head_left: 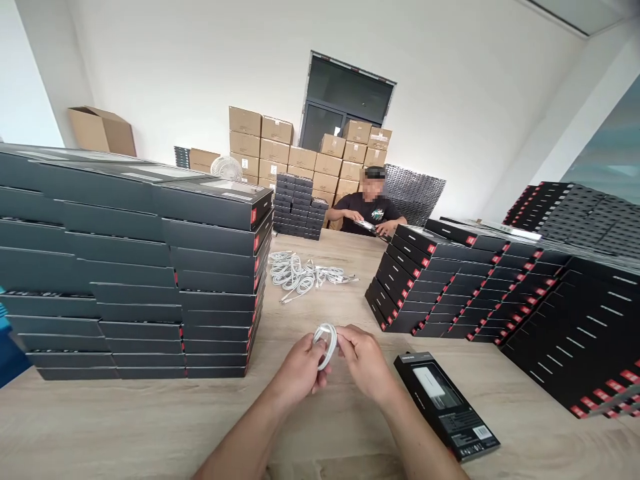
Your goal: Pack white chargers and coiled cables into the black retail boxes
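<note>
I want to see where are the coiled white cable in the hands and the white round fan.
Coiled white cable [332,346]: head view, on the right side of its loop.
White round plastic fan [227,168]: head view, on its front grille.

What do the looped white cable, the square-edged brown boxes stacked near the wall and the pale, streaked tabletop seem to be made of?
Looped white cable: likely a matte plastic or fabric sleeve, bending in smooth curves.
Square-edged brown boxes: apparently plain matte cardboard, by their dull tan faces.
Pale, streaked tabletop: wood or wood-look laminate, with visible grain and little shine.
</note>
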The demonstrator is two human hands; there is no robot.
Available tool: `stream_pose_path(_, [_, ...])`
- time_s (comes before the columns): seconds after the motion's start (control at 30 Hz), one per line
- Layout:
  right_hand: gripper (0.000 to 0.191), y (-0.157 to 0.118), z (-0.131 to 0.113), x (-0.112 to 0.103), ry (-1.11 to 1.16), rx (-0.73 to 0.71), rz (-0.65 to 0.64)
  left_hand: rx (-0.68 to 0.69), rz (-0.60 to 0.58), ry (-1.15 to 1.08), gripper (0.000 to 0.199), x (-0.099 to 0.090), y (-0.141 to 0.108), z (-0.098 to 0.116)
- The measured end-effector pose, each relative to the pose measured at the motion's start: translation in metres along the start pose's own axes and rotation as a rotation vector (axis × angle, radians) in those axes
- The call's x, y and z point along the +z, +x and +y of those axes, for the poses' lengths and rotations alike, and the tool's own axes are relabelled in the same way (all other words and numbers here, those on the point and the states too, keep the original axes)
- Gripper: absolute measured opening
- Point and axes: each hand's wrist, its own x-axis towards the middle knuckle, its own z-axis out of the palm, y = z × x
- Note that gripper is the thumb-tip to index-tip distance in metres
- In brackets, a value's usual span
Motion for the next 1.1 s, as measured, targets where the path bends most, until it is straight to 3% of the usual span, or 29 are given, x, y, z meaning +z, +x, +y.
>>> stream_pose_path(0.13, [0.038,-0.003,-0.003,0.004,0.004,-0.048,0.121,0.050,0.010,0.067,0.028,-0.002,-0.001,-0.002])
stream_pose_path(0.27, [0.020,-0.005,-0.012,-0.001,0.058,-0.132,0.177,0.067,-0.010,0.097,0.029,-0.001,-0.002,-0.004])
stream_pose_path(0.33, [0.018,-0.005,-0.016,-0.006,0.233,-0.083,0.223,0.039,-0.024,0.081,0.032,-0.001,-0.002,-0.003])
stream_pose_path(0.47, [0.025,0.000,-0.013,-0.008,0.769,0.110,0.438,-0.004,-0.074,-0.008,0.035,0.003,-0.004,0.000])
stream_pose_path(0.53, [0.036,0.002,-0.008,-0.001,0.940,0.201,0.390,0.014,-0.096,-0.034,0.037,0.008,-0.005,0.001])
stream_pose_path(0.67, [0.047,0.002,-0.002,0.017,0.981,0.415,0.045,0.092,-0.186,-0.080,0.043,0.015,-0.007,0.003])
stream_pose_path(0.73, [0.047,0.003,-0.003,0.020,1.027,0.456,0.071,0.104,-0.232,-0.124,0.045,0.014,-0.008,0.005])
stream_pose_path(0.83, [0.043,0.004,-0.006,0.018,1.089,0.418,0.218,0.057,-0.236,-0.145,0.040,0.010,-0.007,0.006])
stream_pose_path(1.0, [0.034,0.005,-0.012,0.019,1.129,0.490,0.185,0.031,-0.191,-0.154,0.035,0.012,-0.007,0.006])
stream_pose_path(1.1, [0.023,0.007,-0.019,0.019,1.181,0.477,0.278,0.028,-0.202,-0.170,0.039,0.016,-0.010,0.006])
